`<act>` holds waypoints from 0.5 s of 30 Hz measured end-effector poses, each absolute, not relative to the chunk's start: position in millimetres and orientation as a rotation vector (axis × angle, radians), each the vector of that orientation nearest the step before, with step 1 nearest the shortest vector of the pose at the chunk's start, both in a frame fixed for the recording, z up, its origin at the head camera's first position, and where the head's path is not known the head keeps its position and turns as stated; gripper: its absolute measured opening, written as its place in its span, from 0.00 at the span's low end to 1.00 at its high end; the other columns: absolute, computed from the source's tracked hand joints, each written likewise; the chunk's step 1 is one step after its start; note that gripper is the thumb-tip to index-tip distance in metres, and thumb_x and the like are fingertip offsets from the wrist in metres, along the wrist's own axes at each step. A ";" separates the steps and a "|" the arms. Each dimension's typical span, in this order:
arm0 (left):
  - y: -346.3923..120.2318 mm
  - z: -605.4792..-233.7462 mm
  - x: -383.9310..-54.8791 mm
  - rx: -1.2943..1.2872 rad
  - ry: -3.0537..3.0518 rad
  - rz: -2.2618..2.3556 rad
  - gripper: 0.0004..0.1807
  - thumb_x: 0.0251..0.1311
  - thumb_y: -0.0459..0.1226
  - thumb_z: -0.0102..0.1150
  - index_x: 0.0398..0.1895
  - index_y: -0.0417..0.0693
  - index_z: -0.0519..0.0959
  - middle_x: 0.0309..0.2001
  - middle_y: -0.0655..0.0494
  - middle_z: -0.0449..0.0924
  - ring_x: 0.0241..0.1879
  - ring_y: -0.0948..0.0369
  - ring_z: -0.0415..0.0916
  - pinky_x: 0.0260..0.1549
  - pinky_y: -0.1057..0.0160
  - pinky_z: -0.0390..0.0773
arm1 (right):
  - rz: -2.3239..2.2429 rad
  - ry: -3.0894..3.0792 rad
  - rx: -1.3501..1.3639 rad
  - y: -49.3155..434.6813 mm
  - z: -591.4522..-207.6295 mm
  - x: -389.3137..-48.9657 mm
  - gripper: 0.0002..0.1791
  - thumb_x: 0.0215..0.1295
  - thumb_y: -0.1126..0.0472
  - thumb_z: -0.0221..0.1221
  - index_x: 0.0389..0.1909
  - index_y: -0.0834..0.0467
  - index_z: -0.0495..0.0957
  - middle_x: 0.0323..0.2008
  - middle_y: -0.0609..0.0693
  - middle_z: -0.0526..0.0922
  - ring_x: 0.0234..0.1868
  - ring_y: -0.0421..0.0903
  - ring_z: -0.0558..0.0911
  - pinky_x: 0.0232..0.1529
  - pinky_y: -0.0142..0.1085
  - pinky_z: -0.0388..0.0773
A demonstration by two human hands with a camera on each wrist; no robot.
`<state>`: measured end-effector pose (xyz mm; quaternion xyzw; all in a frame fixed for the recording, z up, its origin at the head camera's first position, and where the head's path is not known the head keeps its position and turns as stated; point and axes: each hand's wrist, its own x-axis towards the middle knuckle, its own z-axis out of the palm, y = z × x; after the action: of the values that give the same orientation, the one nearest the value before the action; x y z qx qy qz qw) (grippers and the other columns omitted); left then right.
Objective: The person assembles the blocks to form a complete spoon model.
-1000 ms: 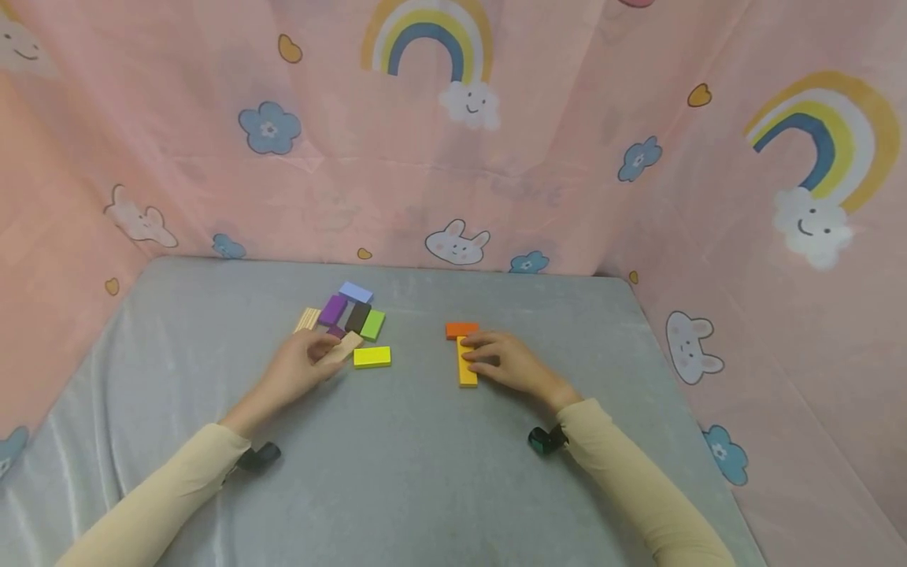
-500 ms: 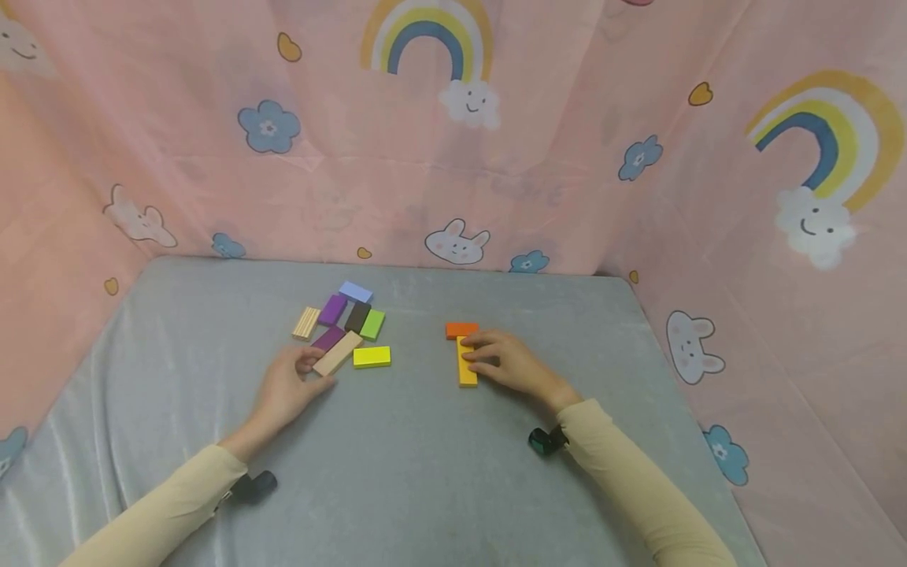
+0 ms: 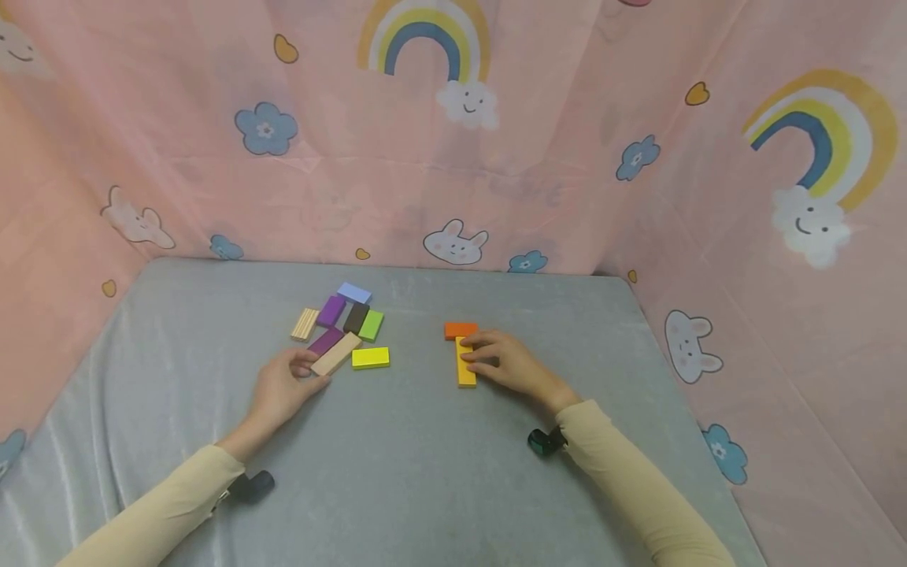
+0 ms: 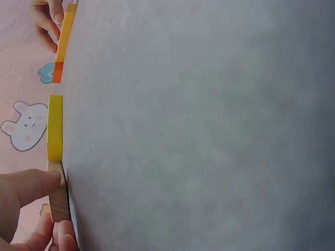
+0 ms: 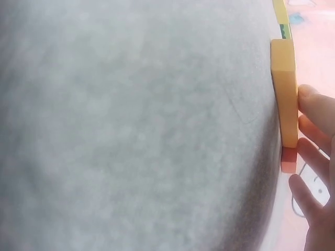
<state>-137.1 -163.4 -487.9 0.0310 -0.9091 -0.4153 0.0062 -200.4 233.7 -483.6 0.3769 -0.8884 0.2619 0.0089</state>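
Observation:
In the head view my left hand (image 3: 279, 388) holds the near end of a plain wooden block (image 3: 336, 355) between thumb and fingers. The left wrist view has the thumb against the block (image 4: 59, 201), fingertips at its lower end. A purple block (image 3: 325, 342) lies along its left side and a yellow block (image 3: 371, 358) close to its right. On the right, my right hand (image 3: 513, 366) rests relaxed fingertips on an amber block (image 3: 464, 372). An orange block (image 3: 460, 330) lies crosswise at the far end of that amber one.
Behind the wooden block lie a striped wood block (image 3: 305, 324), another purple block (image 3: 331, 311), a black block (image 3: 357, 318), a green block (image 3: 372, 325) and a light blue block (image 3: 353, 293). A grey cloth (image 3: 411, 457) covers the table; a pink curtain (image 3: 340, 189) hangs around it.
My left hand has drawn back toward the wooden block's near end, uncovering more of it, the purple block and the striped block. The right hand stays at the amber block.

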 end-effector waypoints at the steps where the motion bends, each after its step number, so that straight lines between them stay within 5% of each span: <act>1: -163.7 -487.4 -137.2 0.100 -2.845 -1.302 0.22 0.53 0.37 0.71 0.51 0.38 0.78 0.45 0.39 0.83 0.43 0.50 0.80 0.39 0.64 0.76 | 0.820 -2.777 1.176 233.7 -483.6 -200.3 0.13 0.63 0.58 0.66 0.48 0.55 0.87 0.57 0.52 0.83 0.62 0.53 0.78 0.66 0.52 0.72; 15: -169.1 -480.9 -137.7 0.099 -2.820 -1.324 0.22 0.52 0.39 0.73 0.49 0.38 0.82 0.40 0.41 0.86 0.36 0.58 0.82 0.33 0.70 0.77 | 0.807 -2.778 1.173 233.2 -483.3 -200.3 0.12 0.63 0.58 0.66 0.46 0.56 0.87 0.56 0.52 0.84 0.60 0.52 0.79 0.65 0.51 0.74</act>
<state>-137.7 -169.1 -480.9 0.0318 -0.9047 -0.4246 0.0123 -200.3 233.2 -483.3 0.3757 -0.8899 0.2585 0.0098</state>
